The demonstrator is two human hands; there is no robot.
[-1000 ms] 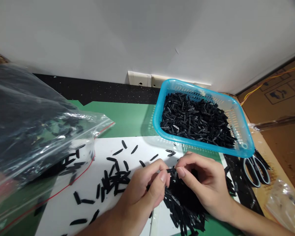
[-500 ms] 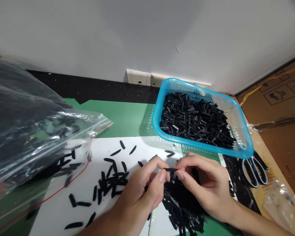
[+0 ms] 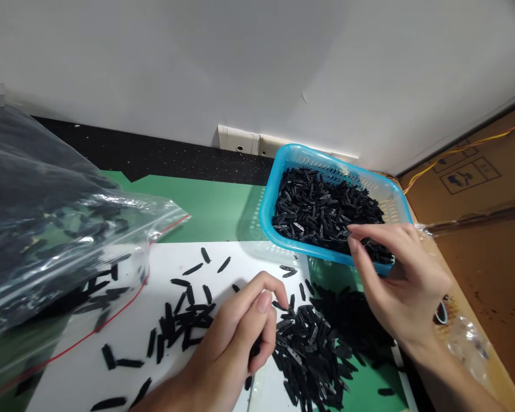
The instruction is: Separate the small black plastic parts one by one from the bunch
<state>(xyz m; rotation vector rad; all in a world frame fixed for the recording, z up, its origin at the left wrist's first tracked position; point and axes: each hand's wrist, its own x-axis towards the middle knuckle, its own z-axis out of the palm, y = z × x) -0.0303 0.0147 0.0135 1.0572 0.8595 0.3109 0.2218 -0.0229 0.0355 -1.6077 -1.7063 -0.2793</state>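
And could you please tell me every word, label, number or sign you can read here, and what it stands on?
No words, brands or numbers can be read.
Cardboard box: framed dark sign, too blurred to make out.
Black pieces in the blue basket: pale marks, too small to read.

- I have my left hand point(image 3: 242, 335) curled, thumb against the bent forefinger.
- My right hand point(image 3: 405, 277) reaches farther forward, thumb and forefinger tips close together.
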